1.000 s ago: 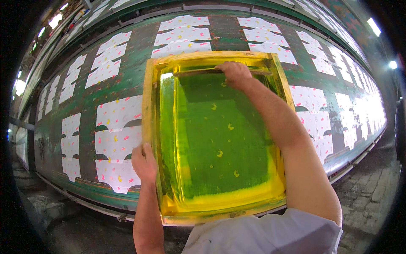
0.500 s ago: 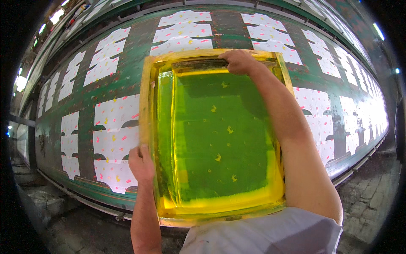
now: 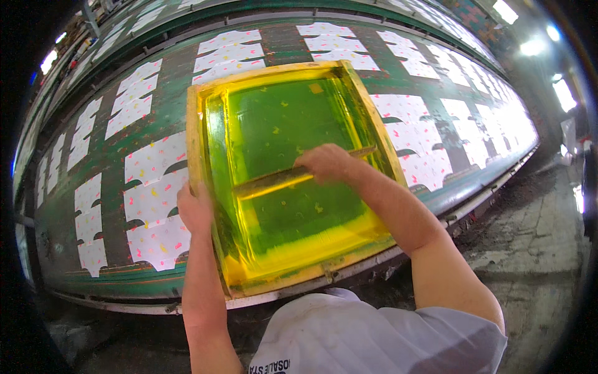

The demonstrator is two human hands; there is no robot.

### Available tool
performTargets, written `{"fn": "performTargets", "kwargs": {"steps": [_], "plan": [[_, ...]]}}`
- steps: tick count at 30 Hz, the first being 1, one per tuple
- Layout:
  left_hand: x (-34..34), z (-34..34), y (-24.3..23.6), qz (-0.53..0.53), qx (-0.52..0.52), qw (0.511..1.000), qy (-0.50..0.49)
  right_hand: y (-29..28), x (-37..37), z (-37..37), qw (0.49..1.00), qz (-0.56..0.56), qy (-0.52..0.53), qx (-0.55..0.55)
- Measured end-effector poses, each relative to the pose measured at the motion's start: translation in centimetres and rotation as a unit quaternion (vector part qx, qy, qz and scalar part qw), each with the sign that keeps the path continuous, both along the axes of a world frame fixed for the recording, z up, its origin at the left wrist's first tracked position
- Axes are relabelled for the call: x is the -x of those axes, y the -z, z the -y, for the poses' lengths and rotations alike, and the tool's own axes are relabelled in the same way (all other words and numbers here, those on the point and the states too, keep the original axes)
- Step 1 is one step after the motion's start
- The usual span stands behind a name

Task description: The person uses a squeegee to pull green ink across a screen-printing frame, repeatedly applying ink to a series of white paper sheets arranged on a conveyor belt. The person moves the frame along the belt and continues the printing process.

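A wooden-framed printing screen lies on the long green table, its translucent green mesh smeared with yellow ink, thickest along the near edge and sides. My right hand is closed on a long squeegee, which lies slightly tilted across the middle of the mesh with yellow ink along it. My left hand grips the screen's left rail. White cut pieces with small pink and yellow motifs lie around the screen in stacked-looking groups.
The green table curves away to both sides, with more white pieces along its far side. A metal rail runs along the near edge. Behind is another long table; concrete floor shows at the right.
My right hand and the squeegee have moved from the screen's far end toward me to its middle. My left hand stays on the left rail; the view has turned slightly.
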State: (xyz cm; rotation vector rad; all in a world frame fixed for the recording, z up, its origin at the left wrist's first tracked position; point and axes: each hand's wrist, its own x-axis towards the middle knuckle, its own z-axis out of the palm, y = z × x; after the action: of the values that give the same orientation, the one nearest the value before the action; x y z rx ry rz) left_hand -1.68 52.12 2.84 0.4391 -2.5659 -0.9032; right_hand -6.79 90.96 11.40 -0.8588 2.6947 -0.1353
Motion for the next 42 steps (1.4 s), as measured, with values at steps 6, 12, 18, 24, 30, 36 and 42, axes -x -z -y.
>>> {"fn": "performTargets", "kwargs": {"steps": [6,12,18,24,30,36,42], "plan": [[-0.7,-0.1,-1.0,0.067,0.020,0.997,-0.013,-0.1,-14.1,0.7,0.999,-0.014,0.011,0.030],[-1.0,-0.6,-1.6,0.085,0.042,0.995,-0.015,-0.6,-22.4,1.0,0.997,-0.059,0.012,0.054],[-0.8,-1.1,-1.2,0.087,0.092,0.991,-0.035,0.6,-24.5,-0.3,0.993,-0.056,-0.024,0.098],[-0.1,-1.9,-1.6,0.143,0.132,0.978,-0.068,2.6,-25.5,-3.1,0.982,-0.055,-0.047,0.173],[0.3,-3.2,-1.8,0.204,0.178,0.954,-0.127,3.3,-22.0,-14.8,0.951,-0.138,0.071,0.268],[1.3,-3.0,-1.1,0.212,0.220,0.943,-0.129,3.0,-18.2,-23.6,0.883,-0.196,0.341,0.256],[1.9,-1.7,0.0,0.210,0.227,0.944,-0.118,4.0,-17.8,-22.8,0.868,-0.082,0.444,0.208]]}}
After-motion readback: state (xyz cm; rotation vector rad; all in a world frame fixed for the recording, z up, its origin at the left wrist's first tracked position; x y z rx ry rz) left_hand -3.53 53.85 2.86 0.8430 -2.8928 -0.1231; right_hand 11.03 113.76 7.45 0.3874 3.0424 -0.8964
